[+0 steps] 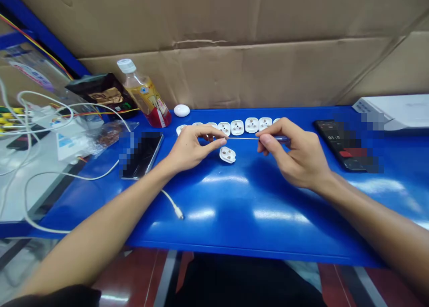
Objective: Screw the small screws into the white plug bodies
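Observation:
My right hand (295, 155) grips a screwdriver (243, 138) by its dark translucent handle, its thin shaft pointing left and lying level. At the shaft's tip, the thumb and forefinger of my left hand (196, 147) are pinched together; whatever is between them is too small to make out. Just below the fingertips, a white rounded plastic piece (227, 155) with metal fittings lies on the blue table. Behind my hands runs a row of similar white pieces (237, 127), partly hidden by my fingers at both ends.
A drink bottle (150, 101) and a white egg-shaped object (181, 111) stand at the back left. A phone (144, 155) lies left, another phone (342, 146) right, near a white box (395, 112). A white cable (174, 206) crosses the blue table (234, 217). Cardboard (234, 74) rises behind.

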Available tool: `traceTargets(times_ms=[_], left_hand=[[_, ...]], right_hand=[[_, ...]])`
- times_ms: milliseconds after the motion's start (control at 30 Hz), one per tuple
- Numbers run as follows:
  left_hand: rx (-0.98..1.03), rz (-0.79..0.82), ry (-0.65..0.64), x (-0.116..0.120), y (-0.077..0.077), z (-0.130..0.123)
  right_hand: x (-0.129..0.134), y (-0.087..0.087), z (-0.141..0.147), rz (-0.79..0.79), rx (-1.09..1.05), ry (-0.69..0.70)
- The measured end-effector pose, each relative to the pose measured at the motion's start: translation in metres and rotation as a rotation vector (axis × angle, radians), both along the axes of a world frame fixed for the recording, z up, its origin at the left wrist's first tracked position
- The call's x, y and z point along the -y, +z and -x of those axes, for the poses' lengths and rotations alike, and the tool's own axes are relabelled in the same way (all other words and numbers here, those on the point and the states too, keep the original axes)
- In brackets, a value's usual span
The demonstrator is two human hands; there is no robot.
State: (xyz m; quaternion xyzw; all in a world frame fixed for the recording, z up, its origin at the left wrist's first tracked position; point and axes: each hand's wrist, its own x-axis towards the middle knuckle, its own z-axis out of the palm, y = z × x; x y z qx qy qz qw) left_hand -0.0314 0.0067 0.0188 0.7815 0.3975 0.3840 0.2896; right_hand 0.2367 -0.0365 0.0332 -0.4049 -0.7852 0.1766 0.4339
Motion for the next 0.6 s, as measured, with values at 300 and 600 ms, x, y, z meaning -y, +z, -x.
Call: traceTargets(times_ms=[300,600], left_hand=[[-0.023,-0.061,-0.040,0.0025,0.0027,-0.0015],[0.098,0.006,-0.040,0.0003,-0.0017,-0.0013]], right_hand=[[-0.0006,0.0009,-0.0034,-0.077,0.138,-0.019],[0.0001,-0.0023,-0.0087,-0.223,0.172,0.024]])
